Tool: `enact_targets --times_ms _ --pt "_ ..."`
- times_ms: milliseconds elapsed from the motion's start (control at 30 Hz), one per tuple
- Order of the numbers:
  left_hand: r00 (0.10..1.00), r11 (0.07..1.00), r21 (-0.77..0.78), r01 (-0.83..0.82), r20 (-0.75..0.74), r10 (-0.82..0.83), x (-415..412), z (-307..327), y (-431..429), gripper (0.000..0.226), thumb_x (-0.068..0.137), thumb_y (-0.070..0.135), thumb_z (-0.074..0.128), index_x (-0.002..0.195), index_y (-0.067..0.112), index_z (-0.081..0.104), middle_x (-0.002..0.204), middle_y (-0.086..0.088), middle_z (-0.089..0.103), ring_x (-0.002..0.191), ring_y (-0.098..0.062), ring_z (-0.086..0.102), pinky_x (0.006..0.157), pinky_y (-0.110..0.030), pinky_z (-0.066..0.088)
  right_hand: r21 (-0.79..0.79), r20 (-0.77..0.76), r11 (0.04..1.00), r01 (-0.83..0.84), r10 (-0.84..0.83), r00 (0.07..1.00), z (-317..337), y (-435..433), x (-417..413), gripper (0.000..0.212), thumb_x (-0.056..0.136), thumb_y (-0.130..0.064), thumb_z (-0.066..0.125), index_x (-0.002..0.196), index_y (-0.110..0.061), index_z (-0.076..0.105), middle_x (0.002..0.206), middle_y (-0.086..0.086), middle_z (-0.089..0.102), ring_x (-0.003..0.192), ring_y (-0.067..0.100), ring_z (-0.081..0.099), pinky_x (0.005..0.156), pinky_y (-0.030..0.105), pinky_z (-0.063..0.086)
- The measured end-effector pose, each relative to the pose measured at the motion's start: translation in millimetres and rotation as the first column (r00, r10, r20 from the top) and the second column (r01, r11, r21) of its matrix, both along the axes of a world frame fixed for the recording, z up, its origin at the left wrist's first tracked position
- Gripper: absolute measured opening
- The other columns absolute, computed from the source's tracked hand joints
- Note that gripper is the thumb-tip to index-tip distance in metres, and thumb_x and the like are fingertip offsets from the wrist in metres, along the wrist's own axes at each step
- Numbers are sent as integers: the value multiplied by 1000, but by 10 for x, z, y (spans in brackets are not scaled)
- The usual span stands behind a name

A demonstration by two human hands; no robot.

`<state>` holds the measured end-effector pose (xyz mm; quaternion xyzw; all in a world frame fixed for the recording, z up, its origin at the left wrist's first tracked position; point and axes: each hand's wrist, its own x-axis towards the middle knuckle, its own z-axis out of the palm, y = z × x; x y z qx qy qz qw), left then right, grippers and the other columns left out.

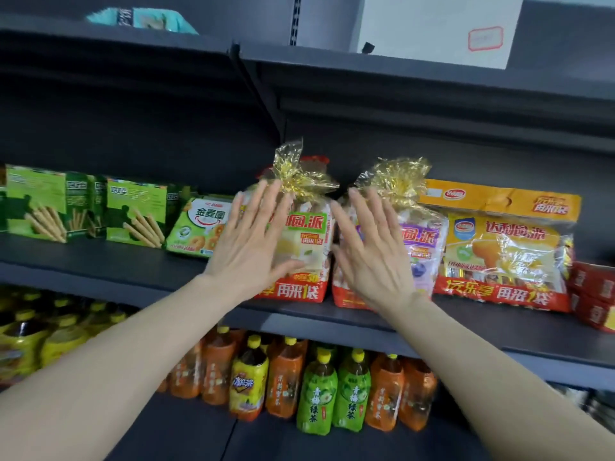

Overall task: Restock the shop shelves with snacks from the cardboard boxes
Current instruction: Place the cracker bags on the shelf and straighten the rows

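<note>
Both hands are up at the shelf [100,262]: left hand [248,242], fingers [263,207] straight and spread, lies flat on the green-label snack bag [309,234]. Right hand [372,251], likewise wide, seemingly presses the purple-label snack bag [424,247] at its 3 o'clock (gold-tied tops upright).

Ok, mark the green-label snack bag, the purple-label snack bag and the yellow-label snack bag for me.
green-label snack bag [309,237]: head view, on the middle of its front panel.
purple-label snack bag [422,251]: head view, on its front label.
yellow-label snack bag [502,247]: head view, on the middle of its front.
</note>
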<state>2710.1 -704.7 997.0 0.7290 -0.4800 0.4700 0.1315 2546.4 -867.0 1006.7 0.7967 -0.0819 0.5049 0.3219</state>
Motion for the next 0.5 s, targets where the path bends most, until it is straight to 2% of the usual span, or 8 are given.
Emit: enact_targets --times_ms 133,200,300,367,500 --pt "997 995 92 30 71 -37 316 -89 223 105 85 74 36 156 5 1 163 -16 -8 151 -31 -9 121 -53 5 21 -173 985 172 -166 971 -199 295 405 75 99 -52 45 159 -17 16 165 17 8 152 35 5 121 55 15" --pt "992 991 125 54 110 -68 426 -130 207 107 83 75 37 156 5 1 163 -16 -9 150 -33 -11 121 -53 5 51 -186 964 260 -247 951 -279 295 529 83 97 -62 40 159 -18 10 165 15 1 152 34 0 121 55 13" --pt "988 987 153 43 137 -64 560 -159 73 119 76 76 50 155 4 -2 162 -19 -13 148 -39 -15 121 -54 7 63 -214 936 346 -326 921 -318 227 635 91 92 -72 36 159 -21 2 166 12 -8 152 35 -7 120 58 11" --pt "989 986 163 33 138 -56 637 -182 -25 125 72 77 55 155 4 -5 161 -19 -15 147 -40 -18 121 -54 6 53 -222 920 388 -368 903 -336 174 688 94 90 -74 36 159 -22 0 166 11 -9 152 35 -8 120 58 11" --pt "991 981 193 -3 132 -23 741 -209 -189 125 75 77 53 153 8 -17 158 -19 -26 144 -42 -26 121 -55 2 28 -241 897 442 -423 874 -360 69 800 98 87 -75 37 159 -21 -3 165 12 -10 152 35 -10 122 55 8"
